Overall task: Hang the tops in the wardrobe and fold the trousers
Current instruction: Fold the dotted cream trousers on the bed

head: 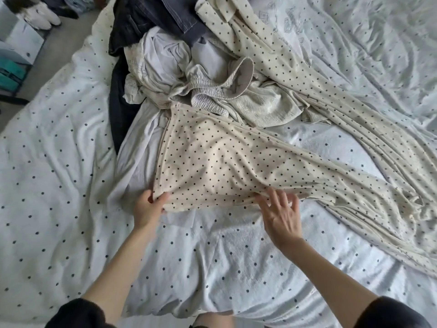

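Cream black-dotted jersey trousers (220, 162) lie spread across the middle of the bed, waist end near, legs trailing off far and right. Left hand (147, 207) pinches the near-left corner of the waist, thumb on top; right hand (281, 214) lies flat with fingers spread on the near edge, holding nothing. Risks, as judged: thin slippery knit could bunch or twist if only the left corner is pulled, giving a crooked fold; the long legs run beside and under the far pile, so a drag toward the near side may snag the grey smocked garment (212, 93) and white cotton top (160, 65) and pull them along. Dark denim jeans (146, 22) sit at the far end of that pile. Surface: white duvet with small dark dots (59, 162), soft and rumpled, poor backing for crisp creases. Far left: carpet, pale shoes (42, 17), boxes (16, 58). Wardrobe not in view.
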A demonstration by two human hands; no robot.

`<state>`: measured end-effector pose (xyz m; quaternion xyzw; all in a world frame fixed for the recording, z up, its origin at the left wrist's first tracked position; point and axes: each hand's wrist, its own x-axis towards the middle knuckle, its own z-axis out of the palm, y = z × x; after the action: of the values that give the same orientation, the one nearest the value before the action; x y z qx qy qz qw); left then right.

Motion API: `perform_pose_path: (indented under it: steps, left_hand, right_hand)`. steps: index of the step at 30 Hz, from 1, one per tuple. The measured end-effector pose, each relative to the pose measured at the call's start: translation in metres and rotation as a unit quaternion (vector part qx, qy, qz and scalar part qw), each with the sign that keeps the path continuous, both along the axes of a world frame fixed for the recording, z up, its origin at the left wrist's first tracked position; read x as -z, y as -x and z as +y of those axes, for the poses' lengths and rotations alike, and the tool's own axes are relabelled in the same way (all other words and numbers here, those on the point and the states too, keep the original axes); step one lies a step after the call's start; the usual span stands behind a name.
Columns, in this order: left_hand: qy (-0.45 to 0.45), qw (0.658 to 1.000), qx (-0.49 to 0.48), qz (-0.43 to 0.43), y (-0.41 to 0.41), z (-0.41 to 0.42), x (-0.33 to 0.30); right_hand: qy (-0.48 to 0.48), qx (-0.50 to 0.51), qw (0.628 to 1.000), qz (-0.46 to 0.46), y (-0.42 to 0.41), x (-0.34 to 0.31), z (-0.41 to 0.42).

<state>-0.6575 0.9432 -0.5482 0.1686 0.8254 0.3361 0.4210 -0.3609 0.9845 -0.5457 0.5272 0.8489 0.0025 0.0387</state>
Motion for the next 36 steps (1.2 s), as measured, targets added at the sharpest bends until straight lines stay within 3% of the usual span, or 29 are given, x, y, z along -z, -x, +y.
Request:
perform_pose_path:
  steps: [4, 11, 14, 19, 21, 23, 25, 28, 36]
  left_hand:
    - [-0.038, 0.999, -0.017, 0.033, 0.030, 0.006, -0.008]
    - [-0.044, 0.994, -0.090, 0.038, 0.044, 0.008, -0.008]
    - [-0.013, 0.989, -0.150, 0.004, 0.029, -0.004, 0.001]
    - [0.018, 0.961, -0.234, -0.147, -0.002, -0.012, 0.004]
    - [0.022, 0.956, -0.250, -0.153, -0.006, -0.006, 0.003]
    - [0.043, 0.966, -0.237, -0.090, -0.010, 0.001, -0.002]
    - [0.068, 0.971, -0.226, 0.037, -0.016, 0.005, -0.009]
    - [0.032, 0.969, -0.172, 0.174, -0.028, 0.013, -0.025]
    - [-0.161, 0.952, 0.111, 0.235, -0.098, 0.108, -0.052]
  right_hand:
    - [-0.009, -0.002, 1.000, -0.006, 0.000, -0.005, 0.009]
    - [-0.018, -0.060, 0.993, 0.100, 0.025, -0.004, -0.018]
    - [0.009, -0.053, 0.987, 0.148, 0.021, -0.004, -0.035]
    - [0.024, -0.061, 0.988, 0.139, 0.016, -0.001, -0.037]
    - [0.052, -0.071, 0.988, 0.130, 0.014, -0.001, -0.036]
    - [0.098, -0.081, 0.983, 0.133, 0.012, 0.000, -0.035]
    - [0.155, -0.073, 0.969, 0.176, 0.007, -0.002, -0.029]
    - [0.128, -0.075, 0.968, 0.201, 0.002, -0.008, -0.008]
    - [-0.033, 0.009, 0.981, 0.190, -0.034, -0.044, 0.103]
